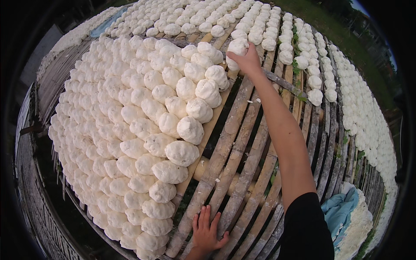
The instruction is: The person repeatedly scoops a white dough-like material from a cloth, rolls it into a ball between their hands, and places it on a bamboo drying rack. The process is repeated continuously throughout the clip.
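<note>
My right hand (pixel 248 60) reaches far out over a rack of bamboo slats (pixel 236 125). Its fingers and thumb are wrapped round a rough white doughy ball (pixel 236 48) at the end of a row. Low in the view, my left hand (pixel 205 232) lies on the slats with its fingers spread, holding nothing. To the left of both hands, a broad block of similar white balls (pixel 143 104) sits packed in close rows. The edge of that block is close to my left hand's fingertips but apart from them. What the balls are made of, I cannot tell.
More rows of balls (pixel 286 43) run along the far slats, and another dense bed (pixel 368 117) curves down the right side. A blue cloth (pixel 340 212) lies beside a whitish crumbly heap (pixel 357 223) at the lower right. Dark gaps separate the slats; green leaves poke through.
</note>
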`<state>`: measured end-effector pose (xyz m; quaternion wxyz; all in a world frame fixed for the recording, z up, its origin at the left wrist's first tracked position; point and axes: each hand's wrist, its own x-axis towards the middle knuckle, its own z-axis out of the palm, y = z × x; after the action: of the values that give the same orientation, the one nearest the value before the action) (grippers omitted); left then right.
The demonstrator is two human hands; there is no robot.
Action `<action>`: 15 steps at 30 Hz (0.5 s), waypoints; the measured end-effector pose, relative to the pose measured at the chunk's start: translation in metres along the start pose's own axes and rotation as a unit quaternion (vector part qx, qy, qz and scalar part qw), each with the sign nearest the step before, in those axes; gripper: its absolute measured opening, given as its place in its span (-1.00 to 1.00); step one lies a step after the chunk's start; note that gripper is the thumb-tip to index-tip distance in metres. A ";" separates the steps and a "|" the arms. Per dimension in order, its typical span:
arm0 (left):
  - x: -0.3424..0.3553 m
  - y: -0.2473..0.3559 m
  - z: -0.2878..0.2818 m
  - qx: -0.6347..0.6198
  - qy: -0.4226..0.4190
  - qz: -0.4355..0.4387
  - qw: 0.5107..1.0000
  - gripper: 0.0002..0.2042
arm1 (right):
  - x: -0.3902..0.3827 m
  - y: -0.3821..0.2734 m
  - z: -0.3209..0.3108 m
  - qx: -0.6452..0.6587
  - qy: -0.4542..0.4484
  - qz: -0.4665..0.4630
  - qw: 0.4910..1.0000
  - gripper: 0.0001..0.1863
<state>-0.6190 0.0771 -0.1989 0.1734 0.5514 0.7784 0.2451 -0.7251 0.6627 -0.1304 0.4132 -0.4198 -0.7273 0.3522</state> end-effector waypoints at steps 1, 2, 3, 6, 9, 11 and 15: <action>0.000 0.000 0.000 -0.002 -0.004 -0.004 1.000 -0.28 | 0.003 0.003 0.005 -0.036 -0.036 -0.024 0.998 0.02; 0.000 0.001 0.001 -0.004 -0.008 -0.011 1.000 -0.29 | 0.002 0.007 0.010 -0.071 -0.067 -0.073 0.993 -0.02; 0.000 0.001 0.001 -0.010 -0.018 -0.017 1.000 -0.29 | 0.001 0.011 0.013 -0.028 -0.122 -0.022 0.992 -0.03; -0.001 0.002 0.002 -0.002 -0.010 -0.008 1.000 -0.29 | -0.009 0.024 0.024 0.071 -0.192 0.016 0.979 -0.08; 0.000 0.001 0.001 -0.012 -0.015 -0.004 1.000 -0.30 | -0.018 0.034 0.034 0.073 -0.133 -0.006 0.988 -0.15; 0.001 0.000 0.000 -0.009 -0.006 0.006 1.000 -0.30 | -0.031 0.037 0.037 0.018 -0.152 0.038 0.987 -0.17; -0.001 0.001 0.001 0.013 0.031 0.036 0.999 -0.31 | -0.107 0.016 0.004 0.102 0.023 -0.006 0.994 -0.28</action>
<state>-0.6174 0.0768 -0.1993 0.1330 0.5734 0.7659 0.2586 -0.6905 0.5720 -0.1781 0.4729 -0.3792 -0.6801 0.4124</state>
